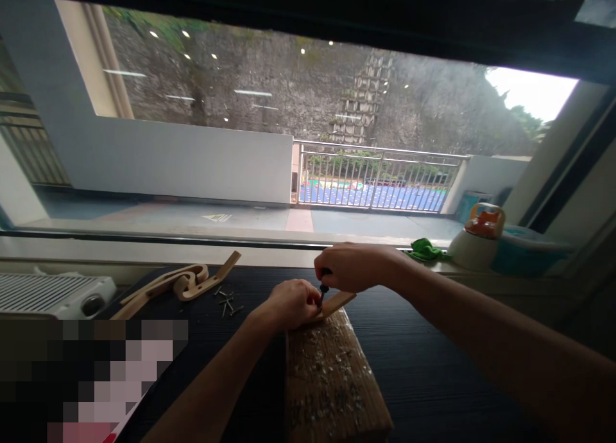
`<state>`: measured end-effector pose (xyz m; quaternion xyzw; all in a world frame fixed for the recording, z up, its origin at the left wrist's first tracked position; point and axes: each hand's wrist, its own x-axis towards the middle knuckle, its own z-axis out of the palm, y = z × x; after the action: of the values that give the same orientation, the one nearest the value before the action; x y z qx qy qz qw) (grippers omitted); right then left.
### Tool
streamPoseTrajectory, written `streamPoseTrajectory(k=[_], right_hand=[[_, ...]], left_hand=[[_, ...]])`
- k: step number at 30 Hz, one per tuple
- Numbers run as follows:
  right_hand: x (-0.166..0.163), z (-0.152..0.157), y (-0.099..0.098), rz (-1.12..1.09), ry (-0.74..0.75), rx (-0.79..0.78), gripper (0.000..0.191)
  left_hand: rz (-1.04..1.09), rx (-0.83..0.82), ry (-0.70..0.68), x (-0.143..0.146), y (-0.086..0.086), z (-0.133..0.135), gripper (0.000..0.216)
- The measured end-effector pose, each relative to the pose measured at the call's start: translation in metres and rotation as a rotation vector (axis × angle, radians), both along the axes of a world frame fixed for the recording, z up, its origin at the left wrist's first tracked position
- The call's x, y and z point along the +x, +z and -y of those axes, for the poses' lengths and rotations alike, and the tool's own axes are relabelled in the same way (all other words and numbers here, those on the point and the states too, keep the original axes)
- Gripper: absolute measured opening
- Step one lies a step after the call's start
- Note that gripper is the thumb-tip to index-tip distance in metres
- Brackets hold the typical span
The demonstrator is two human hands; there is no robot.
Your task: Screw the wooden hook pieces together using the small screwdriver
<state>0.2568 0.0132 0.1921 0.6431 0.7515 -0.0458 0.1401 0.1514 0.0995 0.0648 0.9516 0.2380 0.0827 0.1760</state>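
Note:
My right hand [353,265] is closed around the dark handle of a screwdriver [324,290], which points down at a narrow wooden strip [338,302]. The strip lies across the far end of a thick wooden block [332,379]. Bent over the strip's left part, my left hand [294,303] grips it, its fingertips close to the screwdriver's tip. Whether a screw stands under that tip is hidden by the fingers. To the left, several loose screws [226,302] lie scattered on the dark table [409,379].
Curved wooden pieces [192,279] lie at the back left, near a white slatted appliance [52,294]. On the windowsill at right are a green cloth [426,249], a white pot with an orange top [474,245] and a teal tub [529,253]. A blurred patch covers the lower left.

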Motion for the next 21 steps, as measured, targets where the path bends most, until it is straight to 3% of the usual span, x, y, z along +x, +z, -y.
streamPoseTrajectory(k=[10, 14, 21], right_hand=[[0.008, 0.010, 0.005, -0.034, -0.062, 0.015, 0.034], [0.009, 0.007, 0.007, -0.058, -0.011, 0.048, 0.025], [0.006, -0.003, -0.007, -0.060, -0.019, 0.104, 0.026]], left_hand=[[-0.012, -0.009, 0.008, -0.002, 0.003, 0.001, 0.023], [-0.028, -0.005, 0.020, -0.002, 0.008, 0.005, 0.023], [0.003, -0.013, 0.018, -0.004, 0.008, 0.007, 0.022]])
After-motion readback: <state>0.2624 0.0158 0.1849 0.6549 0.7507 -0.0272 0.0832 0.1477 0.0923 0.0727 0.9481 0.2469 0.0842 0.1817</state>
